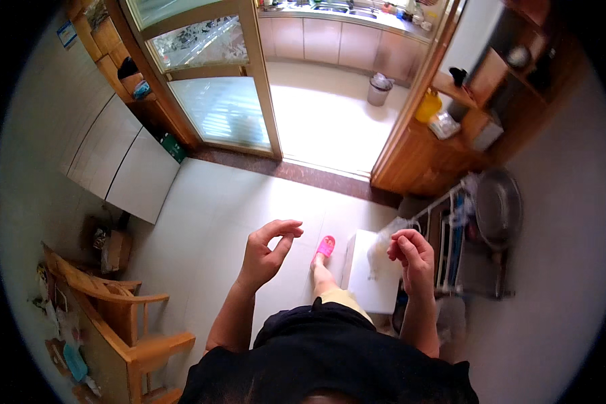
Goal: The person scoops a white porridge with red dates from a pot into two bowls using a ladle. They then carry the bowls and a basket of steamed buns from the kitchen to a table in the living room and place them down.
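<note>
My left hand (264,254) is raised over the floor at the middle, palm turned inward. Its fingers bend loosely toward the thumb with a gap between, and nothing shows in it. My right hand (414,257) is held up at about the same height, its fingers curled in against the thumb. Whether anything small is inside that curl is hidden. Just left of the right hand, a clear plastic bag (378,248) appears over a white box (374,283); I cannot tell whether the hand touches it. Below my hands, one foot in a pink slipper (325,244) is stretched forward.
Ahead, a glazed sliding door (222,108) stands beside a kitchen doorway, with a grey bin (379,90) beyond. A wooden chair (135,350) is at lower left, a white cabinet (124,158) behind it. On the right are a drying rack (451,249) and a hanging pan (498,205).
</note>
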{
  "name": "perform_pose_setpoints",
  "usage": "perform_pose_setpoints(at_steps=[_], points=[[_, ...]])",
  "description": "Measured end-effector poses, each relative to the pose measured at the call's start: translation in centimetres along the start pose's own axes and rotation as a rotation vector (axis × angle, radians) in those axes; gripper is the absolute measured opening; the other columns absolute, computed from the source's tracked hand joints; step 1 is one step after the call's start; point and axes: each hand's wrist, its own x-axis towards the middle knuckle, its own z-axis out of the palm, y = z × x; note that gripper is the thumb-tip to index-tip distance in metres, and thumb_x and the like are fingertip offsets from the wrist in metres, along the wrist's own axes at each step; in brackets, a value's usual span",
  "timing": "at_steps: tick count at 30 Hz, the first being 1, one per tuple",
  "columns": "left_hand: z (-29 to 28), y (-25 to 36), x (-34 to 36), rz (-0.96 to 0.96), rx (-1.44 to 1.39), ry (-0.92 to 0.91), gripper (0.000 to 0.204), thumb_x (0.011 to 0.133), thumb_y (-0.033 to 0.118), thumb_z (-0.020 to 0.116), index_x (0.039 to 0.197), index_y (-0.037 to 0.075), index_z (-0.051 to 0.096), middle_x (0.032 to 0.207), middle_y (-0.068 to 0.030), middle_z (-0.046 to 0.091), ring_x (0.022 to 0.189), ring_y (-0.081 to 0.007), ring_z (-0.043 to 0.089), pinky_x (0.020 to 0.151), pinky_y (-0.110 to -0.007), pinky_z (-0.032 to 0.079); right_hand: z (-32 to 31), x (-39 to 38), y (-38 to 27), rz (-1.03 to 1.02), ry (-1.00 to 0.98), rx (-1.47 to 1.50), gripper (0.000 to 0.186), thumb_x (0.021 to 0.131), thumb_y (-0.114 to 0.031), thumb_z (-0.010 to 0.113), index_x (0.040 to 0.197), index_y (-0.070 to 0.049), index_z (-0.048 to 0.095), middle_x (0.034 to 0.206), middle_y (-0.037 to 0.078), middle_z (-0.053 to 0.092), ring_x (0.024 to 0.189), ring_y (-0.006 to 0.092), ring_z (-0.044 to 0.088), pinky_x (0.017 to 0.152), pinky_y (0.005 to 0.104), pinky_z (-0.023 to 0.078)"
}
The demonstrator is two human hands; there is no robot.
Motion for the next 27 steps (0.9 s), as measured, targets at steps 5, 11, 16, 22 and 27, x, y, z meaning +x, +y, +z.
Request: perform_pose_setpoints(at_steps=[5, 11, 16, 22, 27], points=[[-2.5, -5.8, 15.1, -0.127, -0.033, 0.105, 0.022, 0.089, -0.002, 0.052, 0.108, -0.003, 0.063, 0.093, -0.0114, 0.068, 0.09, -0.0173, 0.065, 0.084, -0.028, 0.051, 0.3, 19.1, 1.0, -0.006, -0.034, 0.016, 0.017, 0.094, -0.015, 0.054, 0.095, 0.0, 0.061, 0.076, 0.005, 0.061, 0.07, 0.0103, 0.055, 0.065, 0.0238, 0.044], [-5.7, -6.9, 34.3, 0.028, 0.076, 0.183, 0.021, 0.089, -0.001, 0.053, 0.107, -0.001, 0.065, 0.09, -0.0101, 0.069, 0.086, -0.016, 0.066, 0.081, -0.027, 0.051, 6.0, 38.9, -2.5, -0.007, -0.211, 0.064, 0.015, 0.094, -0.012, 0.055, 0.099, 0.0, 0.061, 0.078, 0.003, 0.061, 0.072, 0.0086, 0.056, 0.068, 0.0221, 0.046], [-6.2, -14.5, 47.8, -0.127, -0.177, 0.264, 0.02, 0.089, -0.001, 0.053, 0.106, -0.002, 0.065, 0.09, -0.0099, 0.069, 0.086, -0.0147, 0.065, 0.081, -0.027, 0.051, 7.6, 53.8, -2.1, -0.043, -0.366, -0.071, 0.011, 0.095, -0.012, 0.056, 0.097, -0.002, 0.059, 0.082, 0.005, 0.061, 0.072, 0.0098, 0.054, 0.067, 0.0232, 0.045], [-8.4, -20.2, 69.0, -0.023, -0.149, 0.194, 0.022, 0.09, -0.001, 0.051, 0.107, -0.003, 0.064, 0.092, -0.0125, 0.069, 0.089, -0.0177, 0.066, 0.083, -0.029, 0.052, 7.9, 73.9, -1.8, 0.015, -0.265, -0.052, 0.013, 0.095, -0.014, 0.054, 0.095, -0.001, 0.057, 0.082, 0.006, 0.061, 0.072, 0.011, 0.054, 0.067, 0.0244, 0.044], [-11.6, -22.0, 85.3, 0.056, -0.238, 0.215, 0.022, 0.09, -0.001, 0.051, 0.107, -0.002, 0.065, 0.091, -0.012, 0.069, 0.088, -0.0174, 0.066, 0.082, -0.028, 0.052, 11.4, 89.5, -3.5, -0.023, -0.301, 0.045, 0.017, 0.098, -0.017, 0.047, 0.092, -0.002, 0.052, 0.079, 0.008, 0.059, 0.072, 0.0128, 0.053, 0.068, 0.0255, 0.044]])
